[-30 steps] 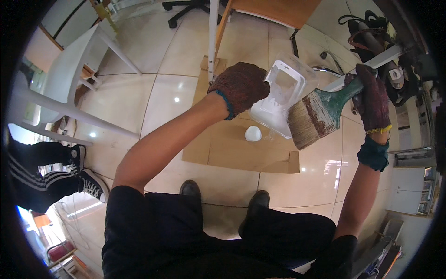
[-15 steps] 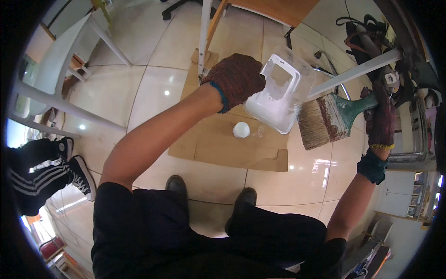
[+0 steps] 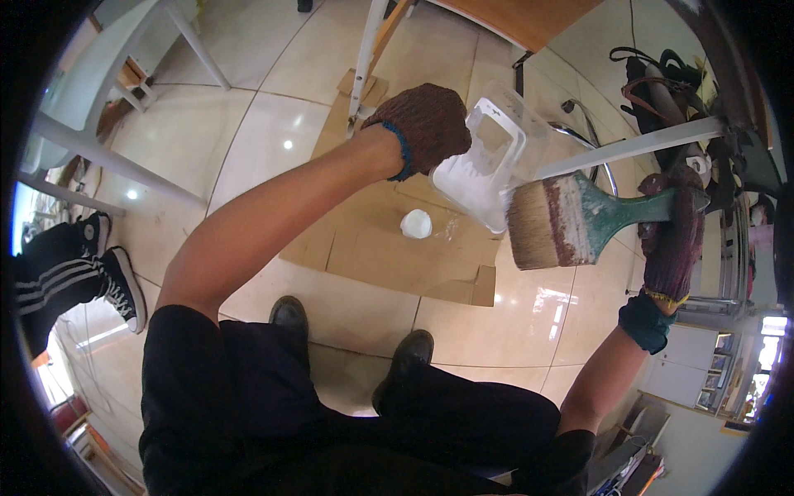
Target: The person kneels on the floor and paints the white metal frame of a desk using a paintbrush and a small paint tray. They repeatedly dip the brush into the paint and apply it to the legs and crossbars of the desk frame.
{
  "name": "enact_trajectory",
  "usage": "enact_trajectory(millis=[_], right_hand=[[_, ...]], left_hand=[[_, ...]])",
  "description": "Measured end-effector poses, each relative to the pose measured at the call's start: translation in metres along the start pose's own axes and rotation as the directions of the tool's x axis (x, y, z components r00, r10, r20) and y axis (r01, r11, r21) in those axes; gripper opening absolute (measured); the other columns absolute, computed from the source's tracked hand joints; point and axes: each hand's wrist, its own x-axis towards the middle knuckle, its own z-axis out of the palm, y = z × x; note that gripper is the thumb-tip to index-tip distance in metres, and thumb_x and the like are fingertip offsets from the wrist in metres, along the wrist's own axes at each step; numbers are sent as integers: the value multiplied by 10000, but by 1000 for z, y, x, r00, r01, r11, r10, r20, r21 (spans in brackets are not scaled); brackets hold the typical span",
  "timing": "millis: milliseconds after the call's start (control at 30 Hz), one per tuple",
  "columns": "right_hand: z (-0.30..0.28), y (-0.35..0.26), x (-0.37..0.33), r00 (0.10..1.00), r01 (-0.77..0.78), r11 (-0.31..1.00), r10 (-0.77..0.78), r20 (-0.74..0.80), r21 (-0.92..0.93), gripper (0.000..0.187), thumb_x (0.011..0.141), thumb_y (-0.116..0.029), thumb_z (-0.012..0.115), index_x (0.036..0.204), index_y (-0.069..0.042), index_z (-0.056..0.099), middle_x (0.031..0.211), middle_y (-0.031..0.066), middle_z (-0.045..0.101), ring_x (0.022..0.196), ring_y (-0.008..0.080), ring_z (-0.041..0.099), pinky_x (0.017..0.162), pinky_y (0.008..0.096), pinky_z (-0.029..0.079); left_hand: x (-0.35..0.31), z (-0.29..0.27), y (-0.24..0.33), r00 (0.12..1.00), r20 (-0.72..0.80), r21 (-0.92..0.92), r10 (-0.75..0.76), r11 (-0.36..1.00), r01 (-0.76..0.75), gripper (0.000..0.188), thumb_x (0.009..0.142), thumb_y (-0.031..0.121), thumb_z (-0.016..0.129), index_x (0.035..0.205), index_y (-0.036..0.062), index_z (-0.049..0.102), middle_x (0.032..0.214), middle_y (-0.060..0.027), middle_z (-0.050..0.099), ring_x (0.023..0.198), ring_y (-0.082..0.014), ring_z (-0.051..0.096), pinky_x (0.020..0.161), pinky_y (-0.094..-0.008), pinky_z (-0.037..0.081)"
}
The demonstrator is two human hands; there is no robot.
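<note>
My left hand (image 3: 423, 131), in a brown knit glove with a teal cuff, is closed at the left side of a plastic tub (image 3: 469, 188). The tub is tilted and see-through, with a white rim and white paint smeared inside; the glove hides the fingertips. In a dark reddish glove, my right hand (image 3: 680, 236) grips the green handle of a wide paintbrush (image 3: 602, 217). The brush points left, its pale bristles just right of the tub's lower edge and its ferrule streaked white and brown. Below the tub, a small round white thing (image 3: 416, 224) rests on flattened cardboard (image 3: 372, 258).
A white metal leg (image 3: 365, 70) and a slanting white bar (image 3: 637, 147) flank the tub under an orange-brown tabletop (image 3: 529, 18). A white chair (image 3: 112, 157) stands left, near another person's sneakers (image 3: 120, 281). Bags and straps (image 3: 662, 95) hang at upper right.
The paintbrush has come closer to the tub's lower edge and its handle lies more level. The whole view has shifted slightly. My left hand keeps its place at the tub.
</note>
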Motion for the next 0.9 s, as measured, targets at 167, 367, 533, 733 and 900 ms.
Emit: enact_trajectory(millis=[167, 367, 533, 733, 900], right_hand=[[11, -16, -14, 982, 128, 992, -124, 143, -19, 359, 858, -339, 569, 1103, -81, 520, 830, 100, 652, 485, 93, 516, 369, 197, 346], [13, -25, -8, 820, 244, 966, -255, 513, 91, 276, 846, -193, 571, 1080, -52, 525, 876, 122, 650, 614, 153, 586, 486, 224, 436], [34, -23, 0, 653, 273, 946, -314, 689, 173, 233, 837, -89, 578, 1057, -30, 528, 940, 130, 614, 830, 210, 608, 759, 340, 478], [33, -22, -4, 629, 224, 966, -242, 739, 126, 264, 832, -133, 641, 1047, -29, 528, 963, 127, 604, 868, 233, 613, 817, 370, 468], [15, -1, 0, 805, 237, 964, -264, 532, 121, 372, 833, -306, 631, 1080, -50, 519, 902, 130, 628, 691, 160, 588, 544, 251, 453]], left_hand=[[8, 17, -8, 999, 50, -123, -17, 992, 23, 53, 620, 64, 658, 667, 57, 680, 727, -169, 645, 688, -325, 646, 638, -386, 540], [12, 25, -11, 989, 9, 77, 148, 986, -148, 66, 657, 133, 641, 716, 110, 624, 681, -141, 598, 682, -337, 629, 605, -430, 514], [22, 21, -1, 987, 154, 104, 51, 992, -68, 98, 650, 35, 642, 735, 35, 692, 774, -201, 647, 730, -335, 655, 622, -393, 554], [25, 27, -1, 978, 209, 83, -5, 996, -13, 143, 690, 42, 614, 796, -13, 693, 816, -217, 657, 743, -348, 660, 656, -403, 555], [21, 36, -5, 979, 179, 58, -96, 995, 87, 67, 674, 104, 635, 725, 82, 673, 772, -176, 645, 752, -336, 653, 669, -417, 534]])
